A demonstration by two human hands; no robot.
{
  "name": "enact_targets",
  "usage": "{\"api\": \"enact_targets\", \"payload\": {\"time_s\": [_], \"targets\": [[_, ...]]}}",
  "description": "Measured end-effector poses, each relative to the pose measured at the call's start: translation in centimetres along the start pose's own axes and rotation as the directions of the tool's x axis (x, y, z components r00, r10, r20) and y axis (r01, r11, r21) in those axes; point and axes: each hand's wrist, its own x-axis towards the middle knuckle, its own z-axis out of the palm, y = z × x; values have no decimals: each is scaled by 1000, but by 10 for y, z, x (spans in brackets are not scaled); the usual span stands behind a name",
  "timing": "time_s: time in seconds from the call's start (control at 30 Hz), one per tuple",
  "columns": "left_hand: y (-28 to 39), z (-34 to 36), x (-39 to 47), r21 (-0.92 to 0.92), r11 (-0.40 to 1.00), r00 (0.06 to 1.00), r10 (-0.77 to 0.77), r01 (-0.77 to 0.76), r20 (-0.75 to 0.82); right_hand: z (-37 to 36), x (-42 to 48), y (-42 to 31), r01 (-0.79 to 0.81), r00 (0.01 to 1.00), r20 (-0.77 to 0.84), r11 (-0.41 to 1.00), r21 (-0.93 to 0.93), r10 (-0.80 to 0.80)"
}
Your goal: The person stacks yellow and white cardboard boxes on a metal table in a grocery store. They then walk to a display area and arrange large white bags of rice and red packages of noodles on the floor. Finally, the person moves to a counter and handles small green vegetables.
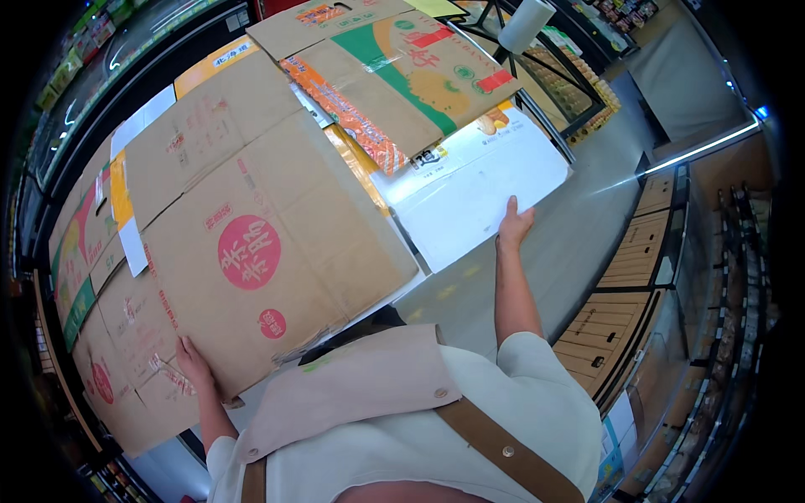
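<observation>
A broad layer of flattened cardboard boxes spreads before me. My left hand (196, 366) is at the lower left edge of a large brown cardboard sheet (339, 251), which has round red printed marks; some of its fingers are hidden. My right hand (517, 225) grips the near edge of a white flattened carton (484, 188), thumb on top and the other fingers mostly out of sight. On the white carton's far part lies a brown box sheet (377, 88) with green and orange print. More flattened brown cardboard (119, 339) shows beyond my left hand.
A roll of white plastic bags or paper (527, 25) stands on a black frame behind the cardboard. Egg trays (588, 94) are beyond it. Brown crate-like display bins (619, 314) line the right side, across the grey floor (465, 302). A refrigerated display case (107, 69) runs along the left.
</observation>
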Motion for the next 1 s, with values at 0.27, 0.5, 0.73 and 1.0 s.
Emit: {"api": "enact_targets", "payload": {"time_s": [0.27, 0.5, 0.73, 1.0], "targets": [[2, 5, -3, 220, 975, 996, 29, -9, -90, 5, 37, 45, 15, 970, 244, 992, -127, 17], [-4, 12, -9, 171, 985, 993, -4, 25, -121, 8, 44, 47, -143, 945, 295, 990, -19, 142], [10, 11, -12, 229, 962, 987, -132, 150, -93, 1, 30, 69, -285, 874, 393, 957, -63, 286], [97, 42, -56, 380, 890, 962, 274, -253, -1, 15, -63, -57, 754, 656, 404, 573, -320, -637]]}}
